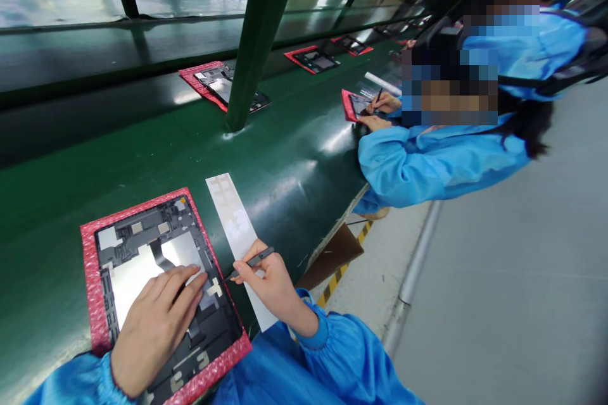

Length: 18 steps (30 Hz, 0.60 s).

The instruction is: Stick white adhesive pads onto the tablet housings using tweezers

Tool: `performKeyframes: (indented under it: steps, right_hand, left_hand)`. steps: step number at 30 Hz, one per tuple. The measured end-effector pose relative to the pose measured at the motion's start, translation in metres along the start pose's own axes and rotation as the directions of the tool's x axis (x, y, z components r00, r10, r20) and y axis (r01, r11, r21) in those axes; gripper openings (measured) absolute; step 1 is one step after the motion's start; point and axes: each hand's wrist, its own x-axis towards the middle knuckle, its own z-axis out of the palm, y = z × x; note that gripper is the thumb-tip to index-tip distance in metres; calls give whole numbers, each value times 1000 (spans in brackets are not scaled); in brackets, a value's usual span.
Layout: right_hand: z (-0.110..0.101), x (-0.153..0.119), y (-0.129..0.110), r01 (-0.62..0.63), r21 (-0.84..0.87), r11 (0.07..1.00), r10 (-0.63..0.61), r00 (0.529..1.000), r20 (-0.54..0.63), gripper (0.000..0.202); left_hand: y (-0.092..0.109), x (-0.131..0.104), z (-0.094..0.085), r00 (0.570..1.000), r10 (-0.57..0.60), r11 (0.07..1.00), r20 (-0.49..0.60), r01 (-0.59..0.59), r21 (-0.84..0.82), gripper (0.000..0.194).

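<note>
My left hand (159, 323) lies over an opened tablet (137, 275), its fingers stretched out and resting on the silvery inner surface. Inside the tablet, dark boards, a black ribbon cable (161, 256) and small pale tabs show. Red bubble wrap (90, 278) frames the tablet from beneath. My right hand (268, 281) is closed around a slim, dark pen-shaped tool (259, 257); its tip points left, close to the tablet's right edge beside a white cross-shaped tab (215, 287). Under that hand runs a long white strip (232, 218) with pale pieces near its top.
A green post (259, 31) rises from the green bench (156, 152). Beyond it, more opened tablets (316, 60) lie on red wrap. At right, a co-worker in a blue sleeve (403, 161) works on another tablet. A cardboard box (335, 256) sits below the bench edge.
</note>
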Motion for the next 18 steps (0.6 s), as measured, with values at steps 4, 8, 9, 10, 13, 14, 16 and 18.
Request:
performKeyframes:
  steps: [4,8,9,10,13,14,16,18]
  right_hand:
    - [0,0,0,3,-7,1000,-3,1000,3,20]
    - [0,1,-1,-6,5,1000,6,1000,-3,20]
    - [0,1,-2,-11,7,1000,12,1000,-4,20]
    - [0,1,-3,-17,8,1000,17,1000,-5,21]
    - [0,1,-4,-25,8,1000,25,1000,0,21]
    - [0,1,-4,-25,5,1000,25,1000,4,20]
    - [0,0,-3,-9,-20,1000,9,1000,13,21]
    - [0,-1,0,24,-58,998,-23,1000,8,21]
  left_hand:
    - [0,0,-2,998,65,998,25,-64,-18,32]
    - [-1,1,-4,994,95,995,47,-95,0,34]
    - [-1,1,-4,994,98,995,50,-98,7,34]
    - [-1,1,-4,993,100,995,54,-101,13,35]
    - [-1,2,-5,990,123,992,63,-125,29,38]
    - [-1,3,-6,989,134,990,70,-136,35,40]
    - [-1,4,-7,985,151,986,87,-156,54,44]
    - [0,4,-9,982,159,983,98,-167,81,47]
